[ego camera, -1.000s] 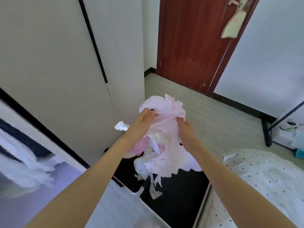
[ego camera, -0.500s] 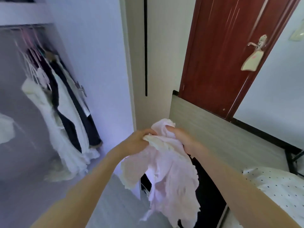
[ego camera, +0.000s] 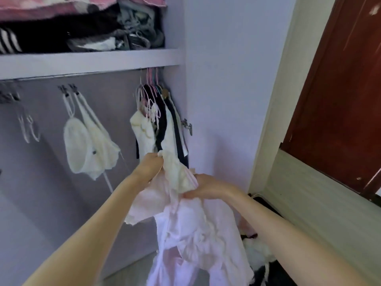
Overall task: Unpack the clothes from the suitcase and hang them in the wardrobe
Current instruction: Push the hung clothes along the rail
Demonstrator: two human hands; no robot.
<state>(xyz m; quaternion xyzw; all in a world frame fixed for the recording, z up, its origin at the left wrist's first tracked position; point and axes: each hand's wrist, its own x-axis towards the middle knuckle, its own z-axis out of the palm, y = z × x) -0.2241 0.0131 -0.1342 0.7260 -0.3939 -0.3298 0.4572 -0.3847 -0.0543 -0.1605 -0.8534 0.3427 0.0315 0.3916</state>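
Note:
I hold a pale pink and cream garment (ego camera: 191, 226) in front of the open wardrobe (ego camera: 222, 100). My left hand (ego camera: 149, 166) grips its cream top edge, and my right hand (ego camera: 208, 185) pinches the cloth just below and to the right. The rest of the garment hangs down between my arms. On the wardrobe rail (ego camera: 82, 74), a tight group of hangers with white and dark clothes (ego camera: 159, 122) sits at the right end, just above my hands. The black suitcase (ego camera: 266, 263) lies low at the right, mostly hidden by my right arm, with white clothes in it.
Cream bags (ego camera: 90, 145) hang from clips on the left part of the rail. A shelf (ego camera: 92, 58) above carries folded clothes. The wardrobe side panel and its hinge (ego camera: 187, 125) stand right of the hangers. A red-brown door (ego camera: 338, 89) is at far right.
The view has swung up and left from the suitcase and floor to the wardrobe interior. Both hands have lifted the pink garment with them, up toward the hanging clothes.

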